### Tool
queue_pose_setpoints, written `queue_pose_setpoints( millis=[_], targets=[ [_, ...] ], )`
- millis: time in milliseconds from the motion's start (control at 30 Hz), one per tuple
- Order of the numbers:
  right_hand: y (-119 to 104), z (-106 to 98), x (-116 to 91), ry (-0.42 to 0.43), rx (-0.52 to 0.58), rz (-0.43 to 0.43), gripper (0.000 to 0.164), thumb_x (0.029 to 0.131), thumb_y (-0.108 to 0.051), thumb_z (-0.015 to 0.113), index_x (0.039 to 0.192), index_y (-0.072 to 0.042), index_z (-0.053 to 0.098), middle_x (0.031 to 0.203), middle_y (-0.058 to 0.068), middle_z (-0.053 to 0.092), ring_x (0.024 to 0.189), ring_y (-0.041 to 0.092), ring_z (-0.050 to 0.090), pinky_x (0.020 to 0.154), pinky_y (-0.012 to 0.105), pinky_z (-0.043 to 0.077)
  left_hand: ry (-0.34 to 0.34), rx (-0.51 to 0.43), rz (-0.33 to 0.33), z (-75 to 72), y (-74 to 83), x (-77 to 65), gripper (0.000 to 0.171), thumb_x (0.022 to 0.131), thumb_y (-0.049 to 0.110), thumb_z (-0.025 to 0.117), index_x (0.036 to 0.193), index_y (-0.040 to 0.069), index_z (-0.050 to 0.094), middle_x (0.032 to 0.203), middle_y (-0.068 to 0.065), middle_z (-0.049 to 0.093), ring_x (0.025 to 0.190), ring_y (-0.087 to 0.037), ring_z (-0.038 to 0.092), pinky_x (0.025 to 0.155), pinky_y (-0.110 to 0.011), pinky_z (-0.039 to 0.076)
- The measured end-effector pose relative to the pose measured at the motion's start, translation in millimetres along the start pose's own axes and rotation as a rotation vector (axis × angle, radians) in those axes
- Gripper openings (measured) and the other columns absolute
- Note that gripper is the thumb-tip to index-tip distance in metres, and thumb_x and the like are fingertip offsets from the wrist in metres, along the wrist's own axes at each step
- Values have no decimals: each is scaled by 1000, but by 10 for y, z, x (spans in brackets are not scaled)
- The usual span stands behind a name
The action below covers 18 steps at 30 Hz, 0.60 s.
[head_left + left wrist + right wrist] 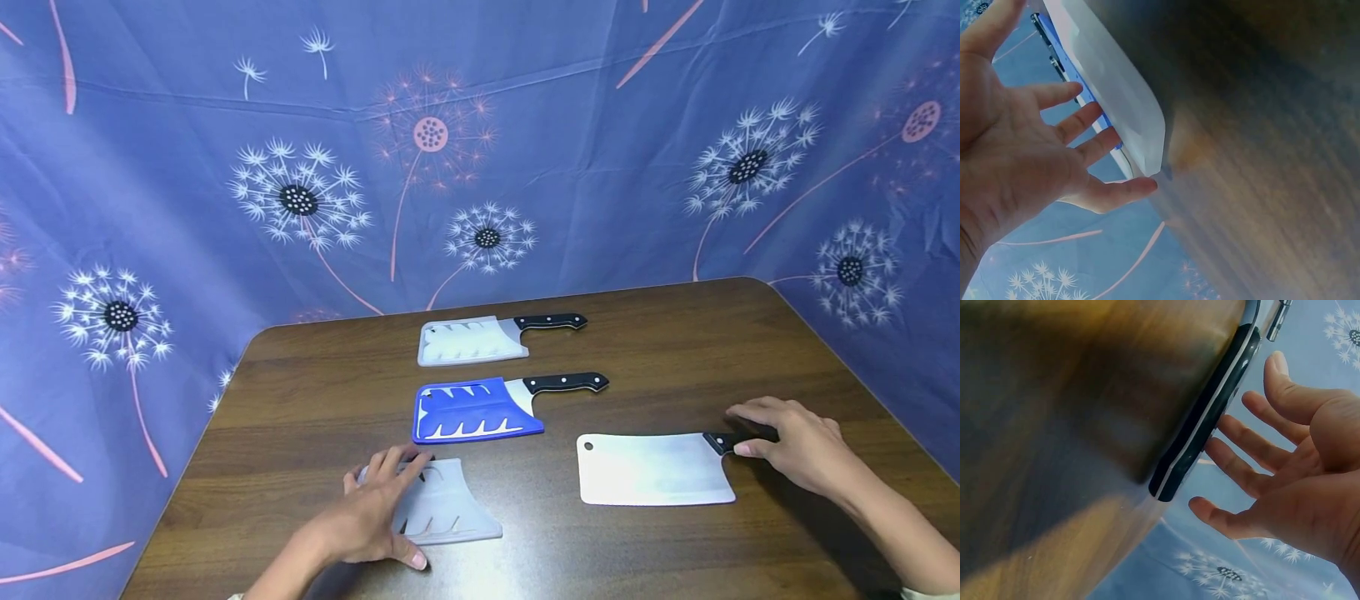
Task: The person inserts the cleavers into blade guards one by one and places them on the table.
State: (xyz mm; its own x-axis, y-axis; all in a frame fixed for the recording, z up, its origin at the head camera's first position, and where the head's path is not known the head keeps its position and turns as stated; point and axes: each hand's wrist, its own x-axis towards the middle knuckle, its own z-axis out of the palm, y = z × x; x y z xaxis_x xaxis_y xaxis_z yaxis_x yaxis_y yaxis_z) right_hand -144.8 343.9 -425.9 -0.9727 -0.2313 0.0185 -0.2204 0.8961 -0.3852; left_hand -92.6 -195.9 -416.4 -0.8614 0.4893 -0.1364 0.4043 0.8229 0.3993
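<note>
A bare-bladed cleaver [652, 469] lies flat at the right, its black handle [1207, 419] toward my right hand [806, 450]. That hand hovers over the handle with fingers spread and relaxed; in the right wrist view a gap shows between thumb and handle. To the left, an unfilled translucent white blade cover [450, 504] lies on the table. My left hand [372, 508] spans its left end, thumb by the near edge and fingers by the far edge. The left wrist view shows loosely extended fingers [1100, 147] right at the cover's [1122, 94] edge, hiding part of it.
Beyond the hands lie two sheathed cleavers with black handles: one in a blue cover [476, 408], one farther back in a white cover [461, 342]. The brown wooden table [315, 400] ends at a blue dandelion-print cloth [570, 150] hanging behind and beside it.
</note>
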Motion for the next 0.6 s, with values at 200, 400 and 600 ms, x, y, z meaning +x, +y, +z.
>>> queue_pose_setpoints(
  millis=[200,400,600],
  targets=[
    [41,26,-31,-19,-11,4,56,74,-25,79,124,-5,62,126,27,54,113,50,43,71,66,28,24,18,-15,34,18,11,123,49,56,84,150,8,32,142,-14,35,130,-37,32,88,-77,26],
    [52,64,-39,-17,-40,1,56,72,-21,80,124,-6,63,124,26,55,111,48,45,69,64,31,39,50,-19,64,16,24,123,47,53,86,149,8,34,137,-11,38,126,-35,34,86,-75,29],
    [37,109,-51,-5,-57,-5,52,71,-16,81,119,-6,66,120,23,55,108,47,46,69,66,32,39,54,-47,83,17,44,119,48,48,88,148,8,36,134,-9,39,123,-32,35,87,-72,29]
  ],
)
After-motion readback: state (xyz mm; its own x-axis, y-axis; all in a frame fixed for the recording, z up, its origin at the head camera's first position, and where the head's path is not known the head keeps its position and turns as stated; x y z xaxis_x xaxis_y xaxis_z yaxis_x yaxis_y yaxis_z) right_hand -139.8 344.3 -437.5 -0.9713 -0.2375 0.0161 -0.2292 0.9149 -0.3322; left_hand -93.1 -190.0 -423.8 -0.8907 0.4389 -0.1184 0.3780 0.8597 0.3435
